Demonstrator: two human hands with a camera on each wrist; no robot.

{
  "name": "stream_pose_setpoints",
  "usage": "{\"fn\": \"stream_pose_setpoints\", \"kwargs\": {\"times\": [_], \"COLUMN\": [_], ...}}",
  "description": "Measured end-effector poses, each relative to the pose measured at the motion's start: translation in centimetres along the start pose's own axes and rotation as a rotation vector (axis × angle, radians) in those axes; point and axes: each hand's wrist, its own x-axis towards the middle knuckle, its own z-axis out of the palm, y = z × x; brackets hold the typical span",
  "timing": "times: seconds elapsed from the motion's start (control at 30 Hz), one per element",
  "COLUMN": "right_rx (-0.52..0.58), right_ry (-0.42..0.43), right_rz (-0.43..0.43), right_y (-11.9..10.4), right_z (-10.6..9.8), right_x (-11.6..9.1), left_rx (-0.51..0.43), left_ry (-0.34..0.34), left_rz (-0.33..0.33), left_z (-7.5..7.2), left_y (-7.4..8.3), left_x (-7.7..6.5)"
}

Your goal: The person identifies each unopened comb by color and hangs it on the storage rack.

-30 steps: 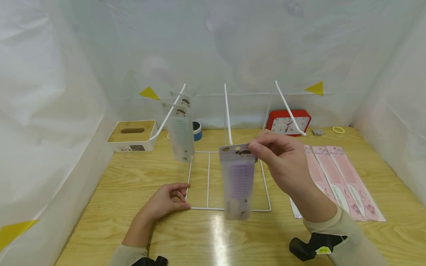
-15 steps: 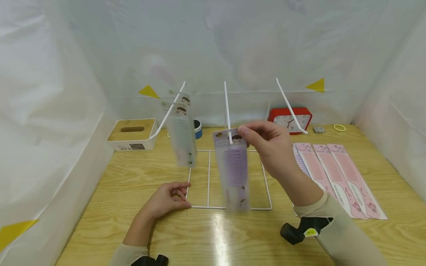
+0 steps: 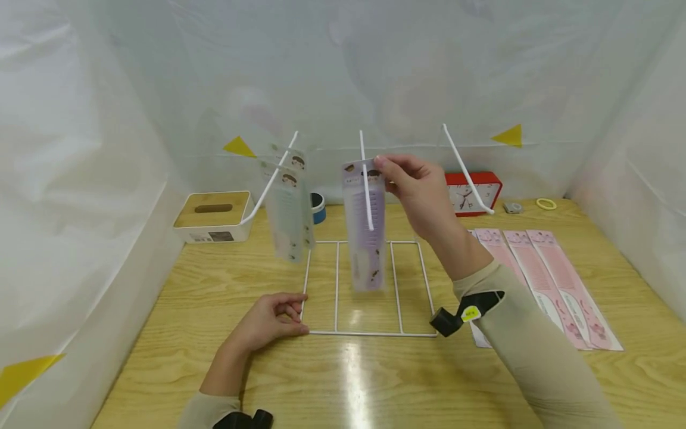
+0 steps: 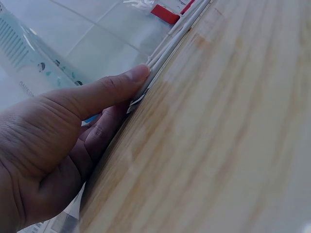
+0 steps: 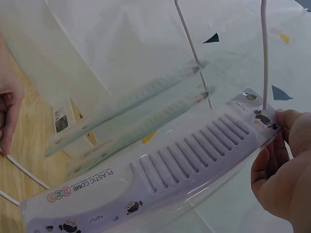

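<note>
In the head view my right hand (image 3: 420, 193) pinches the top corner of a purple plastic comb in a clear packet (image 3: 355, 226). The packet hangs upright on the middle prong of a white wire display rack (image 3: 370, 334), with the prong through its top hole and the prong's front end sticking out before it. In the right wrist view the packaged comb (image 5: 194, 155) shows its teeth and printed label. My left hand (image 3: 268, 322) holds the rack's front left base corner, the thumb (image 4: 138, 73) pressing on the wire. Two packaged green combs (image 3: 286, 208) hang from the left prong.
Several packaged pink combs (image 3: 563, 280) lie on the table at right, partly behind my right arm. Along the back stand a tissue box (image 3: 214, 211), a blue-and-white round container (image 3: 318, 208), a red clock (image 3: 474, 193) and a yellow ring (image 3: 546, 204). The rack's right prong (image 3: 465, 167) bears nothing.
My right hand has brought the purple comb up and away from me, onto the middle prong and back along it. The left hand stays at the rack's corner.
</note>
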Motion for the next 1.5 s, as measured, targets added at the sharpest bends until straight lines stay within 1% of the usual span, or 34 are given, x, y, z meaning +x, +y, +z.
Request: {"fn": "stream_pose_setpoints", "kwargs": {"times": [0.2,0.4,0.47,0.63,0.97,1.1,1.23,1.3,1.4,1.5], "right_rx": [0.048,0.077,0.074,0.017,-0.062,-0.134,-0.215,-0.248,-0.278,-0.352], "right_ry": [0.036,0.054,0.062,0.061,0.01,-0.023,-0.057,-0.063,-0.072,-0.118], "right_rz": [0.04,0.078,0.078,0.071,0.066,0.066,0.076,0.097,0.158,0.195], "right_y": [0.7,0.9,0.8,0.6,0.8,1.3,2.0,2.5,3.3,4.1], "right_z": [-0.2,-0.2,-0.1,-0.1,-1.3,-2.4,-3.9,-4.6,-5.8,-7.3], "right_x": [2.3,3.6,3.8,4.2,3.6,3.0,1.9,1.3,0.4,-0.6], "left_rx": [0.0,-0.024,-0.029,-0.03,-0.023,-0.022,-0.016,-0.015,-0.012,-0.006], "left_ry": [0.001,-0.004,-0.004,-0.005,-0.003,-0.006,-0.003,-0.001,0.002,0.003], "left_rz": [0.003,-0.005,-0.008,-0.001,0.017,0.018,0.018,0.02,0.023,0.026], "left_z": [0.1,0.2,0.3,0.3,0.4,0.4,0.3,0.2,0.1,0.0], "left_y": [0.0,-0.1,-0.1,-0.3,-0.4,-0.4,-0.5,-0.5,-0.6,-0.5], "left_x": [0.0,-0.1,-0.1,-0.1,-0.1,-0.1,-0.1,0.0,0.0,0.0]}}
